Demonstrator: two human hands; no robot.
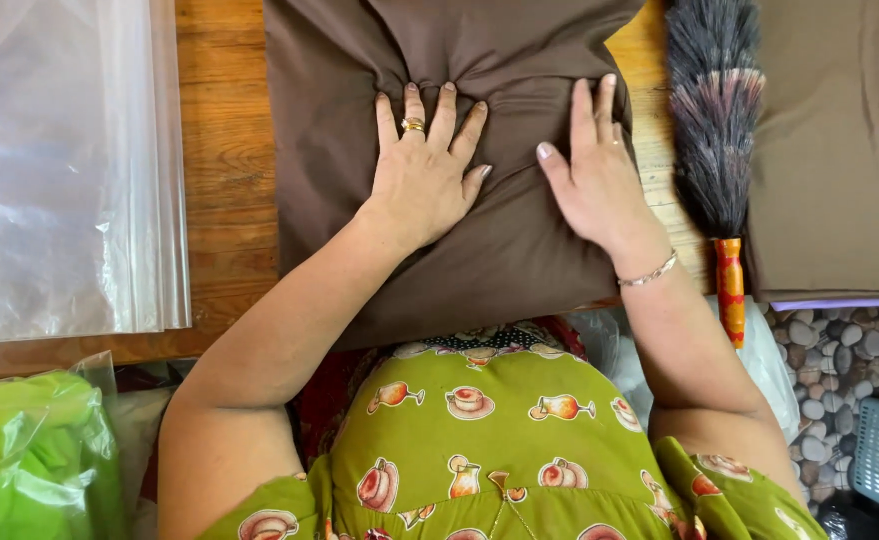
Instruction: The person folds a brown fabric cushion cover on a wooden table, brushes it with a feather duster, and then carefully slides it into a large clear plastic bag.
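brown cushion (459,120) under left hand (424,175) fingers (446,105); right hand (594,170) flat (beside)

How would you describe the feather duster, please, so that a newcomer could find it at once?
Start at the wooden table, then the brown cushion under both hands. Just right of the right hand lies the feather duster: dark grey plumes and an orange-red handle, unlike the plain brown fabrics flanking it.

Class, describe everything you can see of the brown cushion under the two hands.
The brown cushion is a soft, squarish pad in plain matte fabric, lying flat on the wooden table, its near edge overhanging. The left hand and right hand press palms-down on it, puckering the cloth into creases. Its top edge runs out of view.
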